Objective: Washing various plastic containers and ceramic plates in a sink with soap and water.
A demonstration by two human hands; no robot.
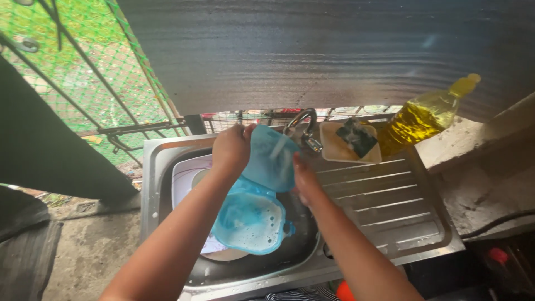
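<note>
A pale blue plastic lid (271, 158) sits at the centre of the frame, held up on edge under the curved metal tap (301, 126), with water streaking down its face. The left hand (231, 149) is closed around the lid's upper left rim. The right hand (304, 179) is at its lower right edge, fingers pressed against the plastic; how far they wrap behind it cannot be seen.

Just below, toward the lower middle of the frame, a blue plastic container (251, 219) full of white suds rests tilted in the steel sink (153, 184), on top of white dishes (184, 179) stacked in the basin. To the right of the tap, a shallow cream dish (334, 150) with a dark sponge (357, 136) lies at the top of the ribbed drainboard (390, 203). A bottle of yellow liquid (426, 116) leans in the upper right, against the concrete ledge (490, 142). Green netting (83, 72) behind metal bars fills the upper left.

The lid looks wet and soapy, so it could slip from the fingers and drop onto the container, tipping suds out or knocking the dishes below. Water glancing off the tilted face might also splash over the sink's front edge.
</note>
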